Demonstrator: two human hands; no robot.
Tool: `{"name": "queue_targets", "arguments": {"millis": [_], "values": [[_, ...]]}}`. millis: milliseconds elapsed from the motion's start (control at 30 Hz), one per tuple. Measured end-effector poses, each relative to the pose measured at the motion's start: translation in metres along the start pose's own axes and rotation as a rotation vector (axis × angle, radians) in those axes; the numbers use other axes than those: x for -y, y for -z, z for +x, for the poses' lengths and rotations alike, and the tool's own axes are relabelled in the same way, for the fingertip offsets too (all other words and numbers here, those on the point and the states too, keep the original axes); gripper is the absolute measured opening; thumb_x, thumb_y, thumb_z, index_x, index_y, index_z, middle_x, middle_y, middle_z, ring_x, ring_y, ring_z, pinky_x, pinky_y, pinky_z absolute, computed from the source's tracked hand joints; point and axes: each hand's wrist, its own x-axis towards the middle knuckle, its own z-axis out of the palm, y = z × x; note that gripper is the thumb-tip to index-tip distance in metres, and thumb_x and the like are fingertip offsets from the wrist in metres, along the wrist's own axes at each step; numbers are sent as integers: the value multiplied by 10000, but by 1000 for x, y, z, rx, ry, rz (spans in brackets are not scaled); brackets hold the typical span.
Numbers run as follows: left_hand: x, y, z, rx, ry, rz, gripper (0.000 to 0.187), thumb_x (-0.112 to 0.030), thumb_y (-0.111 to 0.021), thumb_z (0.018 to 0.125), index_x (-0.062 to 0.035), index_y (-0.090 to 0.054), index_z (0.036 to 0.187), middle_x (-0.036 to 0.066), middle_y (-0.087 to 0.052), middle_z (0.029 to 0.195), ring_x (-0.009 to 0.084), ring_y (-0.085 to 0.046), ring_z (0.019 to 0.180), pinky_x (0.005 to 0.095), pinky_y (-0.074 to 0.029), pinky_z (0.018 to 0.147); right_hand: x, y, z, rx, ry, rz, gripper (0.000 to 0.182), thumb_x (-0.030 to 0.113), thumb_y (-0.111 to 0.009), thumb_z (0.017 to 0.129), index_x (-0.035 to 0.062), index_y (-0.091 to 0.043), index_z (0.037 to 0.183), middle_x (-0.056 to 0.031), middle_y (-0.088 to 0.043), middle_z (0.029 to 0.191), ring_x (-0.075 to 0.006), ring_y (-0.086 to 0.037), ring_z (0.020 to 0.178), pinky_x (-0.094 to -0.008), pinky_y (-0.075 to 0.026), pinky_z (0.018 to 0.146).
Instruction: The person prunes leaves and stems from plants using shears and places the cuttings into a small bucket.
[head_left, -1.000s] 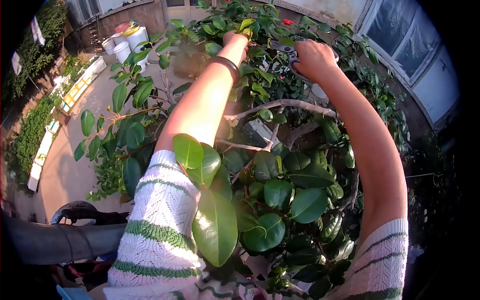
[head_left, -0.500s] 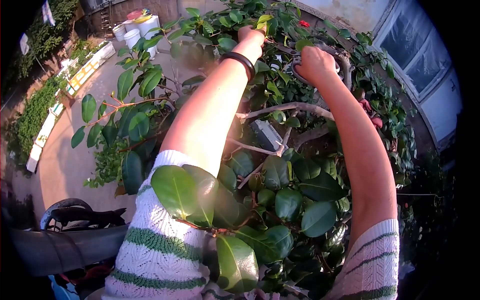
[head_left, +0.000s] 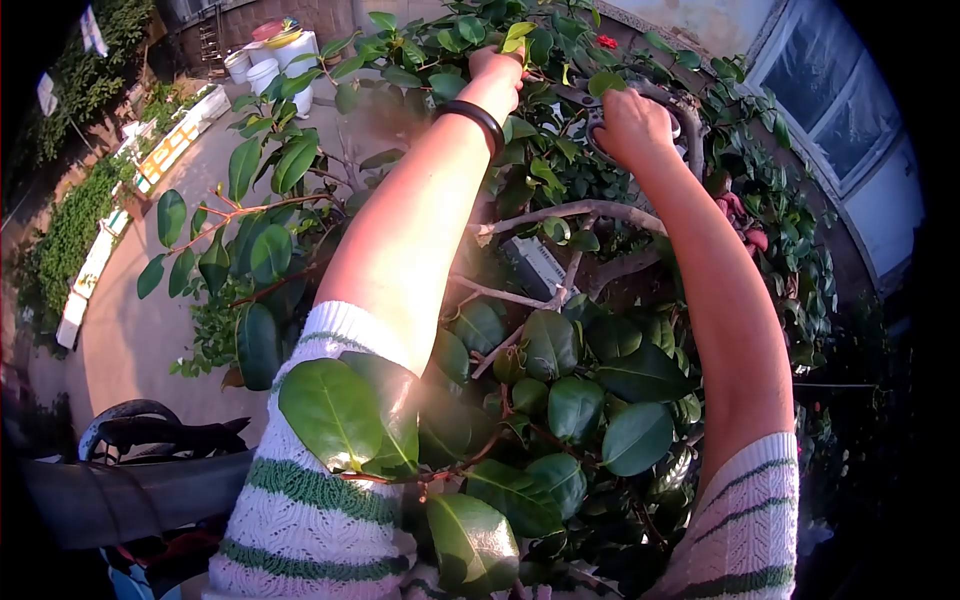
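Observation:
My left hand [head_left: 497, 72], with a dark bangle [head_left: 474, 120] at the wrist, reaches to the far top of a leafy shrub. Its fingers are closed around a leafy shoot [head_left: 516, 38] with yellow-green leaves; the grip itself is partly hidden. To its right, my right hand [head_left: 636, 128] is wrapped round the dark loop handles of scissors [head_left: 598, 142]. The blades are lost among the leaves, so I cannot see what they touch. Beneath both arms spread bare grey branches [head_left: 570, 213] and broad glossy leaves [head_left: 637, 438].
Large leaves [head_left: 335, 410] stand close to my left sleeve. A red flower [head_left: 606, 42] shows beyond my hands. A window [head_left: 840, 90] and wall lie at right. White buckets [head_left: 263, 75] stand on the paving at the back left; a dark bar [head_left: 130, 500] crosses the lower left.
My left hand and the shoot have shifted slightly left. Nearby leaves at the front have swayed left and down. My right hand stays in nearly the same place with the scissors.

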Motion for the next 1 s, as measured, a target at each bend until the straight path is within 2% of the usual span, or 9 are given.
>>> {"name": "queue_targets", "arguments": {"millis": [167, 300, 367, 467, 567, 700, 833, 967, 1000], "values": [[3, -3, -6, 43, -76, 46, 183, -155, -773, 792, -34, -672, 886, 19, -607, 709, 97, -466, 511, 238, -311, 417, 14, -9, 16, 37, -30, 24, 258, 222, -692, 748, 46, -701, 936, -159, -683, 990, -294, -679, 930, -351, -550, 787], [8, -4, -7, 21, -129, 152, 233, -212, -733, 839, -1, -639, 861, 52, -585, 631, 140, -463, 464, 319, -352, 443, 22, -15, 22, 139, -82, 66, 210, 181, -649, 777, 60, -711, 937, -131, -706, 960, -278, -681, 943, -353, -548, 803], [7, 0, -13, 50, -122, 119, 227, -203, -736, 837, 1, -643, 870, 55, -591, 646, 134, -459, 472, 318, -353, 449, 15, -38, 25, 104, -82, 131, 300, 301, -706, 755, 29, -692, 881, -138, -700, 911, -296, -680, 896, -387, -551, 781], [9, -1, -11, 22, -134, 128, 226, -194, -735, 840, 10, -647, 882, 63, -615, 689, 141, -495, 514, 325, -390, 482, 18, -20, 15, 134, -90, 160, 227, 212, -673, 772, 43, -704, 920, -152, -700, 961, -291, -681, 928, -370, -553, 793], [12, -9, -3, -47, -191, 139, 195, -192, -719, 852, -9, -657, 874, 42, -588, 674, 116, -458, 478, 273, -336, 432, 14, -16, 15, 133, -47, 167, 246, 233, -691, 764, 34, -700, 909, -163, -697, 950, -306, -679, 916, -374, -554, 795], [6, -9, -14, -64, -264, 154, 219, -207, -706, 869, 1, -637, 881, 47, -581, 664, 128, -441, 471, 286, -343, 443, 5, -18, 3, 102, -61, 178, 253, 240, -700, 756, 25, -692, 889, -170, -693, 941, -315, -674, 919, -378, -552, 806], [-12, -13, -25, -88, -436, -71, 261, -175, -730, 841, 56, -610, 863, 93, -636, 758, 170, -551, 659, 347, -460, 639, -10, 0, -8, 33, -91, 135, 372, 278, -684, 769, 30, -610, 1037, -180, -685, 947, -331, -673, 906, -404, -553, 785], [-27, -24, -28, 116, -501, -162, 205, -153, -767, 803, 7, -657, 867, 45, -660, 781, 125, -541, 654, 315, -443, 623, -31, 44, -25, 28, -116, 110, 433, 299, -633, 792, 29, -534, 1114, -185, -679, 969, -326, -669, 925, -424, -541, 782], [-33, -29, -32, 123, -514, -137, 158, -131, -761, 797, -12, -670, 847, 41, -669, 777, 113, -551, 638, 297, -441, 608, -42, 43, -28, -12, -131, 55, 505, 392, -690, 768, 50, -537, 1108, -183, -657, 975, -346, -643, 945, -447, -517, 797]]}}
